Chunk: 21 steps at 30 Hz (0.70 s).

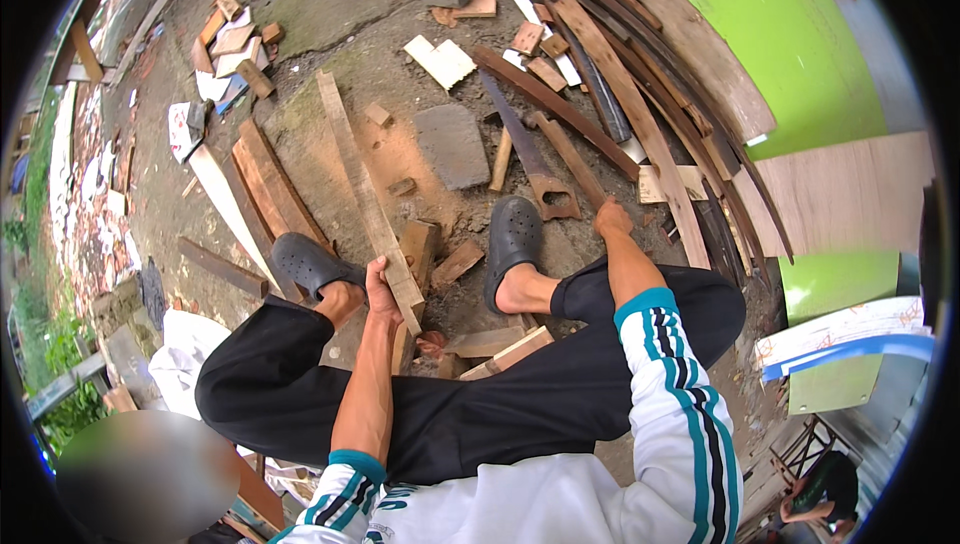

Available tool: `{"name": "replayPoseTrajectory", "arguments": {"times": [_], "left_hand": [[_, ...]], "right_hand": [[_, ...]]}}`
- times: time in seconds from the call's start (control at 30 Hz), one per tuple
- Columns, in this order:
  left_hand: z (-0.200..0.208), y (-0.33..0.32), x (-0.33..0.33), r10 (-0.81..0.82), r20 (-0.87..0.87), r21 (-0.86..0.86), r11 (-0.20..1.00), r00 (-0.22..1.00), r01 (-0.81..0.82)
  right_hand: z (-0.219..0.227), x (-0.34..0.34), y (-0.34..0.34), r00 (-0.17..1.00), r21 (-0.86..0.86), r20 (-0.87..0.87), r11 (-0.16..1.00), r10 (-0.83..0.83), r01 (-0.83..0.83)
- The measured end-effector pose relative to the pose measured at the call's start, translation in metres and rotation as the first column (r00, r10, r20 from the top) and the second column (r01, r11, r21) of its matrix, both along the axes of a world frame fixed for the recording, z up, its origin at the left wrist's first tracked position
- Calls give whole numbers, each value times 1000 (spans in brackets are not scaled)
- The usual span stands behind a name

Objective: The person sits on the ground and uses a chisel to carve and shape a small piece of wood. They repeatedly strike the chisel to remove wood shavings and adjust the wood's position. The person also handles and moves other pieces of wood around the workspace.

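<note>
My left hand [381, 290] is closed around the lower end of a long wooden plank [358, 179], which slants up and away over the ground between my feet. My right hand [612, 218] grips the near end of a brown wooden stick [570, 158]; whether anything is fixed at its far end I cannot make out. Just left of that stick lies a handsaw [518, 136] with a wooden handle, its blade pointing away. Under the plank's near part stands a wooden block [419, 244]. Scraps of wood [490, 344] lie close in front of my lap.
A flat grey stone slab [452, 148] lies amid sawdust [400, 159]. Long boards [640, 114] are stacked along the right, beside a green panel [745, 29]. More planks [275, 184] lie by my left foot, with offcuts [235, 39] beyond. Another person [825, 492] is at the lower right.
</note>
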<state>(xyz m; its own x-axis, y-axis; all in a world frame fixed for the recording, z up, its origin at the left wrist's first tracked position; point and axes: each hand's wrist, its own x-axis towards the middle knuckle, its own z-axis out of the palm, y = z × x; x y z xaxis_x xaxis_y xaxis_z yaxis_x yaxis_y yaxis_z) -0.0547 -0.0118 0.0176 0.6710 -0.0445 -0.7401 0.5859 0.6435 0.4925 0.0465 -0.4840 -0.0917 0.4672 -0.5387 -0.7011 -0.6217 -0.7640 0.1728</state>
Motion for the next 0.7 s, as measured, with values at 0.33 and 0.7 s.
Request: {"name": "replayPoseTrajectory", "arguments": {"times": [0.33, 0.7], "left_hand": [[2, 7, -4, 149, 53, -204, 970, 987, -135], [-2, 35, -11, 212, 190, -309, 940, 959, -146]], "right_hand": [[65, 12, 67, 789, 40, 438, 868, 431, -495], [208, 115, 176, 43, -10, 995, 519, 90, -855]]}}
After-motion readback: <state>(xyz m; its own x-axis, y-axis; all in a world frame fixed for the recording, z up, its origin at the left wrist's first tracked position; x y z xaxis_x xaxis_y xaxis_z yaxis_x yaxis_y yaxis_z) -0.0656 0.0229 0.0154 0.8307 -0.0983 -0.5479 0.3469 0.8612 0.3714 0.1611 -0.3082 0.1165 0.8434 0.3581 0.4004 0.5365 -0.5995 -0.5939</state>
